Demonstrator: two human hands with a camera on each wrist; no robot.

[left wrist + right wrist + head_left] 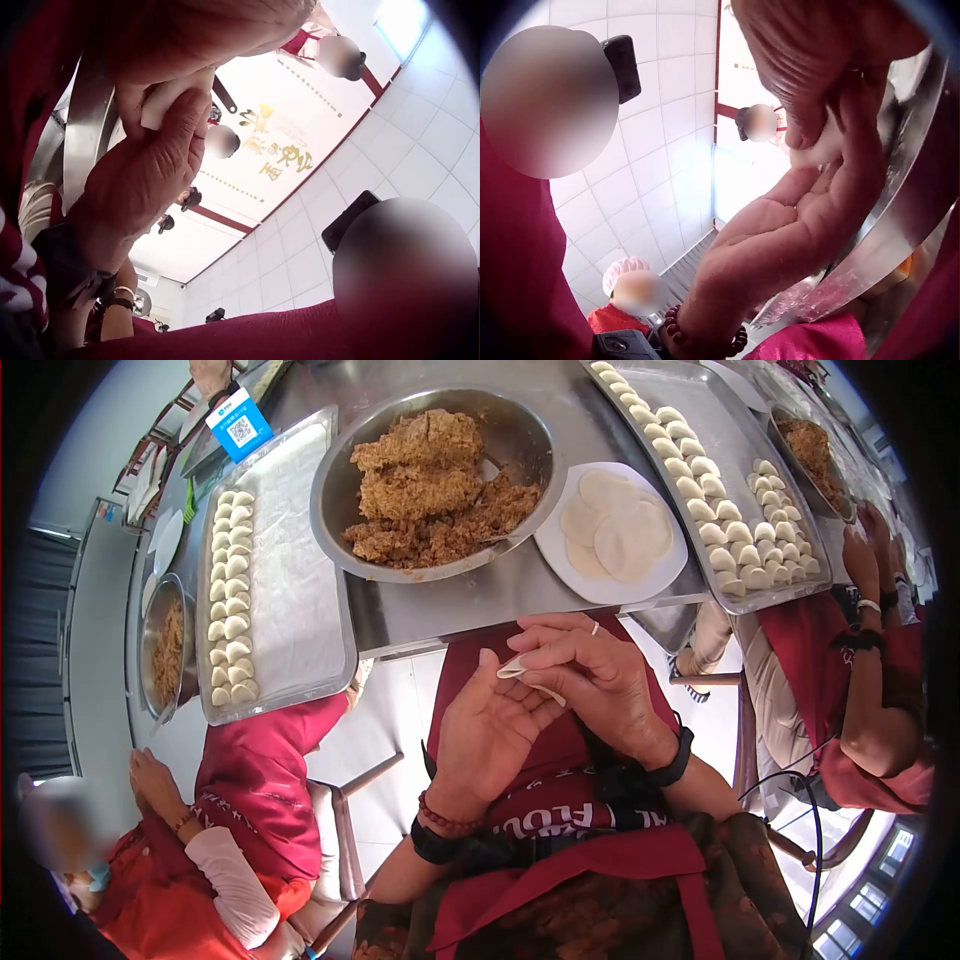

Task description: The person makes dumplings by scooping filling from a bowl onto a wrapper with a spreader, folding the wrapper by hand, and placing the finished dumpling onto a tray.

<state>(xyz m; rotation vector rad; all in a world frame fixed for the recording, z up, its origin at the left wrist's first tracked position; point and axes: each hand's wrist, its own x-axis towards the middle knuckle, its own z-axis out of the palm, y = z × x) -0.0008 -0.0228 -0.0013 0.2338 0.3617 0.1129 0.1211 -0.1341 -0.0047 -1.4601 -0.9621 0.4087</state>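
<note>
Above maroon apron [462, 662], left hand [490, 738] and right hand [600, 685], grip pinching thin, folded, pale dough wrapper [514, 669].

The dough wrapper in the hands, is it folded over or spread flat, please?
Folded: the head view shows the dough wrapper doubled over between left hand and right hand, unlike the flat rounds on the plate.

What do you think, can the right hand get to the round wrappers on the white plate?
Probably yes, but the right hand is pinching a folded wrapper. The round wrappers lie on the white plate just ahead, with nothing seen in the way.
</note>
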